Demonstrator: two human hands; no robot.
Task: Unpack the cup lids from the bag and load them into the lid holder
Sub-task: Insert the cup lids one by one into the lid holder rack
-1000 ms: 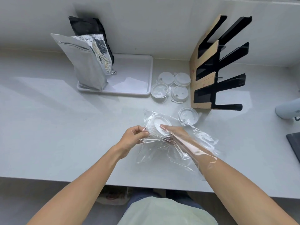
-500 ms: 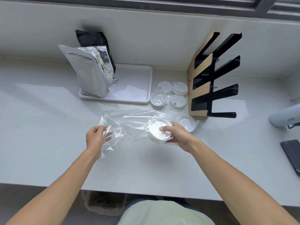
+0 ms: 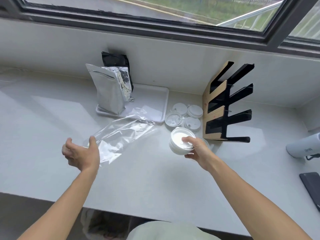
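Observation:
My right hand (image 3: 196, 147) grips a stack of white cup lids (image 3: 179, 141) just above the counter, left of the lid holder's base. The black and cardboard lid holder (image 3: 223, 108) stands at the right with its slots bare. The clear plastic bag (image 3: 121, 134) lies flat and crumpled on the counter, reaching toward the tray. My left hand (image 3: 80, 153) hovers open at the bag's near end, fingers spread, holding nothing. Three loose white lids (image 3: 184, 116) lie between the tray and the holder. Another lid sits mostly hidden behind my right hand.
A white tray (image 3: 155, 96) at the back carries a silver foil pouch (image 3: 109, 90) and a black pouch (image 3: 115, 61). A white device (image 3: 303, 148) and a dark phone (image 3: 311, 186) lie at the right edge. The wall and window sill run behind.
The lid stack came out of the bag and moved right with my right hand. My left hand drew the bag leftward, then let go of it and opened.

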